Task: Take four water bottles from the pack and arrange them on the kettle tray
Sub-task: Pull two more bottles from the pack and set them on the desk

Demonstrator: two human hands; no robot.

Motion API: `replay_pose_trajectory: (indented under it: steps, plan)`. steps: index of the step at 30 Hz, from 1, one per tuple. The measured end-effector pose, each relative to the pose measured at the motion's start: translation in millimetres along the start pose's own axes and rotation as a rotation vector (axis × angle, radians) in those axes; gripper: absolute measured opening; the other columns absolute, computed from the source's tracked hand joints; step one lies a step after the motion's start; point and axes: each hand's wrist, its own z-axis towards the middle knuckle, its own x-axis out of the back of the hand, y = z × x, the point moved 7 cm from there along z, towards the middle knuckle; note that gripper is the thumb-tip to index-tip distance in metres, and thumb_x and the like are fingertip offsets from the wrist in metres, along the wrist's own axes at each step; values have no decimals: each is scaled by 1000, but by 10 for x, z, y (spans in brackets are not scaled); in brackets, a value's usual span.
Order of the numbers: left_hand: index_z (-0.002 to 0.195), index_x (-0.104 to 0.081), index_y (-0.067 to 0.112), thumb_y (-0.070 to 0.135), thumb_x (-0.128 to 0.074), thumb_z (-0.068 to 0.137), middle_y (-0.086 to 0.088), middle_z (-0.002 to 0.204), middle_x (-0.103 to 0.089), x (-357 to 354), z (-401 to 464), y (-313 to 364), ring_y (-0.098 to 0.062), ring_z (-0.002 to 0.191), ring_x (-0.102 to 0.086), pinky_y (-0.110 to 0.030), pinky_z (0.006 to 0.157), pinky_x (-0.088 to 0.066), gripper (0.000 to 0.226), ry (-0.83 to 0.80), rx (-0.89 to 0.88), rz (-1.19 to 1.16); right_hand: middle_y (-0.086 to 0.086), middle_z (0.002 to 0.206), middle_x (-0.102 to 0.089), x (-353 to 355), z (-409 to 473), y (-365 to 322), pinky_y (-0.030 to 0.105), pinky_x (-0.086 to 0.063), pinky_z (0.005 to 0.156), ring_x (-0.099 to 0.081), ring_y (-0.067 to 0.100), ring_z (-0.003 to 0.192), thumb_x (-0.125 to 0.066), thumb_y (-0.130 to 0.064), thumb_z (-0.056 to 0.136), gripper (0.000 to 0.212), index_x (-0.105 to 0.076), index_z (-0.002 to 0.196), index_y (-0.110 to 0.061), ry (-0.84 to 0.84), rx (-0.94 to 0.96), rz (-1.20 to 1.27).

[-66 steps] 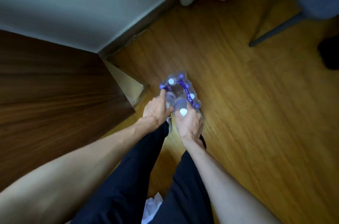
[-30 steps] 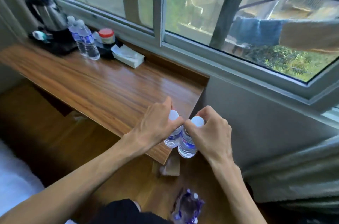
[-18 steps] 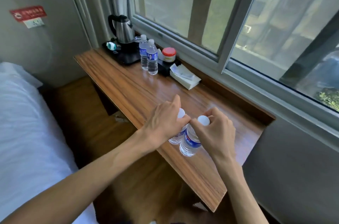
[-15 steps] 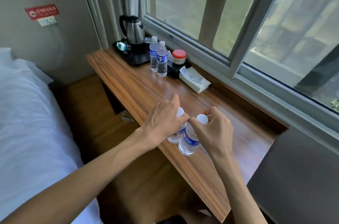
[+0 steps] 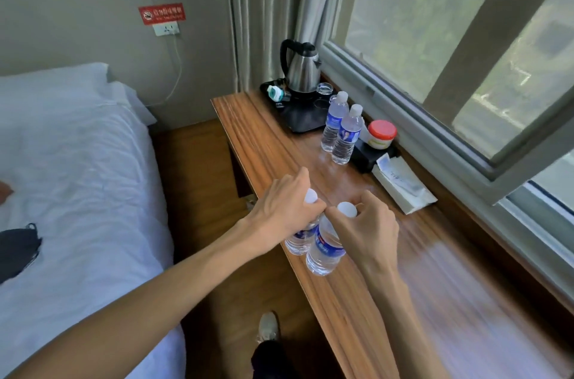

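Note:
My left hand [image 5: 284, 207] grips the neck of a clear water bottle [image 5: 298, 240] with a white cap and blue label. Beside it my right hand [image 5: 366, 231] holds a second, matching bottle [image 5: 324, 249] by its neck. Both bottles hang above the near edge of the wooden desk [image 5: 270, 145]. At the desk's far end lies the black kettle tray [image 5: 299, 119] with a steel kettle [image 5: 300, 68] on it. Two more water bottles [image 5: 340, 130] stand upright on the desk, just right of the tray. The pack is out of view.
A red-lidded jar [image 5: 381, 134] rests on a black box by the window sill, and a white tissue pack [image 5: 402, 186] lies near it. A bed [image 5: 74, 180] with white sheets fills the left. My foot [image 5: 268, 327] is on the wooden floor between bed and desk.
I lifted two bottles out of the pack on the floor and carried them up over the desk. The view has swung left and closer to the kettle tray.

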Motion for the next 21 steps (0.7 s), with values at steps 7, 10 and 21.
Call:
replay_pose_trajectory:
  steps: [7, 10, 21]
  plan:
    - [98, -51, 19, 40, -68, 87, 3, 84, -62, 243, 806, -526, -14, 72, -67, -36, 63, -61, 29, 11, 63, -17, -9, 66, -59, -523, 828, -298, 21, -40, 52, -56, 6, 60, -73, -42, 70, 25, -58, 75, -22, -58, 9, 48]
    - [98, -51, 19, 39, -68, 87, 3, 84, -63, 343, 1144, -671, -13, 73, -67, -35, 63, -61, 29, 16, 73, -27, -6, 67, -62, -673, 1149, -421, 20, -39, 51, -59, 7, 62, -73, -39, 70, 23, -60, 75, -21, -61, -6, 67]
    - [90, -54, 15, 39, -69, 79, -1, 79, -62, 496, 2346, -983, -22, 75, -59, -31, 53, -40, 31, -34, -12, -38, -5, 72, -64, -1050, 2004, -597, 16, -32, 48, -55, 3, 61, -74, -34, 72, 22, -61, 78, -17, 0, -148, 65]
